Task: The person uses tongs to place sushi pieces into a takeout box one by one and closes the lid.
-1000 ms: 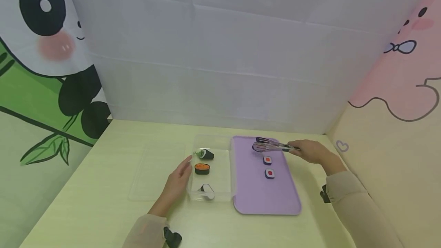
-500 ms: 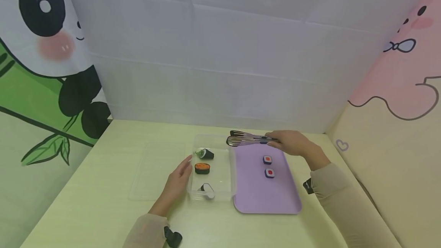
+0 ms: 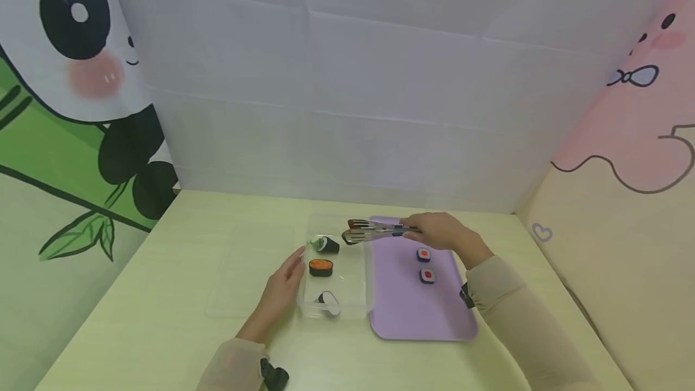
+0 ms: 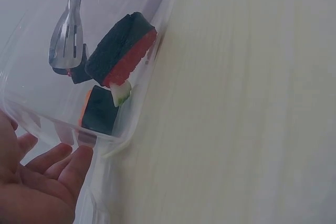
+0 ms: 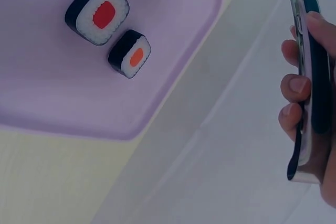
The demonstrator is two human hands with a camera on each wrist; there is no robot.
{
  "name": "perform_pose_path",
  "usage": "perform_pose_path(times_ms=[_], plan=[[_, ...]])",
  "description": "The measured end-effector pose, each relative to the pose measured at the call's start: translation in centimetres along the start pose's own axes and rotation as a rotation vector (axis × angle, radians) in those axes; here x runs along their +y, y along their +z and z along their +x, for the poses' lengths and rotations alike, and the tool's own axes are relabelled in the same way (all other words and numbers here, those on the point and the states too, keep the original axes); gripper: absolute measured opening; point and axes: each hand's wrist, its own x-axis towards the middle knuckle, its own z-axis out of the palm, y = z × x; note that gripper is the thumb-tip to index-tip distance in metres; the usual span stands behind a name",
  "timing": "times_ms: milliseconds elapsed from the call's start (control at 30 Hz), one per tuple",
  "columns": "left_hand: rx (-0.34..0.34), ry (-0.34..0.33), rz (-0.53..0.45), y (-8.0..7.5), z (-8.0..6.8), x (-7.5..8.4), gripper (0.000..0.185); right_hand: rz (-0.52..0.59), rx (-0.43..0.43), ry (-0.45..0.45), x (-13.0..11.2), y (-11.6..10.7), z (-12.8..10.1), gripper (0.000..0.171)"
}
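My right hand (image 3: 442,233) grips tongs (image 3: 374,231); left hand (image 3: 282,285) flat against clear box (image 3: 355,303) holding three sushi; purple tray (image 3: 402,312) holds two.

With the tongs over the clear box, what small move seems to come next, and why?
Probably lowering the tongs onto the seaweed roll. The right hand holds them empty just beside it, above the clear box, while the left hand rests against the box's side.
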Motion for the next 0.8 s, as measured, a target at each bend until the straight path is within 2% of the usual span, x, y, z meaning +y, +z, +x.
perform_pose_path(times_ms=[367,600,800], plan=[[0.003,0.006,-0.018,0.3,0.1,-0.1,0.047,-0.032,-0.005,-0.001,0.2,-0.3,0.0,0.044],[-0.002,-0.009,-0.009,0.2,0.2,0.0,0.048,-0.019,0.037,0.032,0.9,-2.0,-1.8,0.043],[-0.004,-0.012,-0.005,0.1,0.0,0.2,0.048,0.007,0.093,0.024,2.2,-2.1,-3.8,0.041]])
